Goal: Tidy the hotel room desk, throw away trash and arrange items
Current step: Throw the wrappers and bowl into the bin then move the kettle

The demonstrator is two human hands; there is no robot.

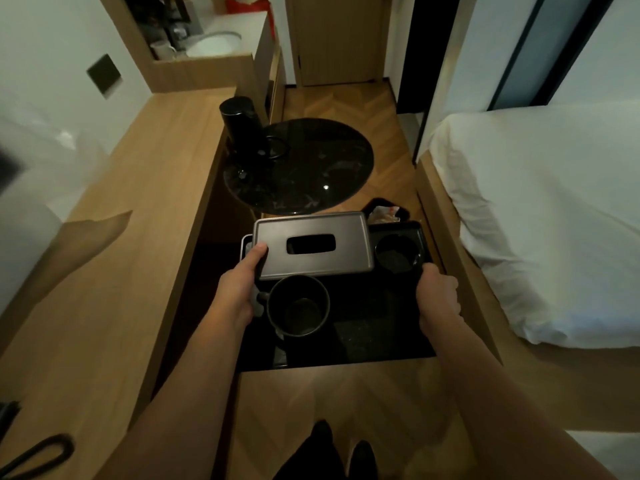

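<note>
Both hands, left hand [242, 285] and right hand [438, 296], grasp the loaded tray [381, 341] beside the bare desk [138, 237]; its placement remains.

Matt wood-grain tabletop [145, 209]; glossy black marble-look round table [311, 174]; tissue box [313, 245] satin dark-grey finish; tray [381, 341] black, speckled; bed [540, 220] white cloth.

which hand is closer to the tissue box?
Left. The left hand grips the tray's left edge with its thumb on the tissue box corner. The right hand holds the tray's right edge, clear of the box.
</note>
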